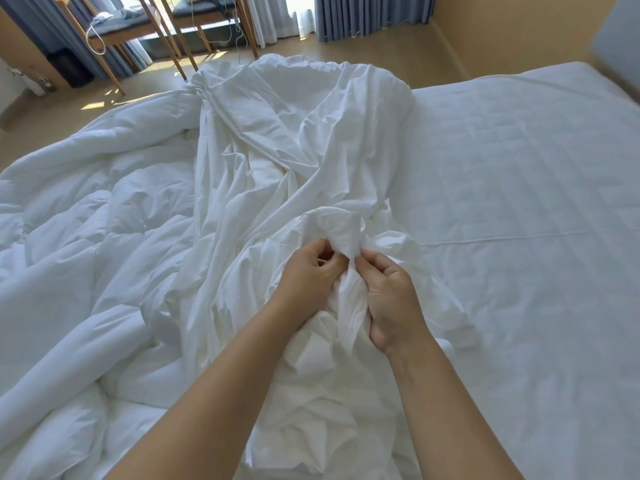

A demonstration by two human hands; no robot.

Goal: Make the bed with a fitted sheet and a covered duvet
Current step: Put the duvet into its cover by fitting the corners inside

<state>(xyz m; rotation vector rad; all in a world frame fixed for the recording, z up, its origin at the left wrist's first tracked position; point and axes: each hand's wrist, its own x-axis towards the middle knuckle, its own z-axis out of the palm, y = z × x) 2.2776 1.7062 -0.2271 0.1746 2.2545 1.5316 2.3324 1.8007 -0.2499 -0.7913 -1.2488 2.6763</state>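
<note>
left hand [308,271]: raised over the middle of the bed, its fingers [320,251] curled and pinching a bunched fold of thin white fabric, thumb side towards the right hand.
right hand [391,299]: just beside the left, almost touching it; fingers and thumb wrapped round the same gathered bunch from the right, so the cloth stands up between the 2 hands.
white sheet [277,150]: a long, creased heap running from the near edge of the bed to its far edge, where it humps up. Whether it is the fitted sheet or the duvet cover, I cannot tell. The held part is a small puffed knot near its middle.
duvet [86,237]: thick and quilted, uncovered, rumpled over the left side of the bed, touching the sheet and partly under it.
mattress [519,202]: bare quilted surface on the right, with 1 straight seam across it; nothing is stretched over it yet.
floor [363,53]: pale, beyond the far end of the bed, with patches of sunlight at the left.
wooden chairs [114,34]: 2 stand by the window, dark cushions on the seats, a white cable [90,36] hanging from the left one.
curtains [367,15]: blue-grey, hanging to the floor, with a white one beside them.
</note>
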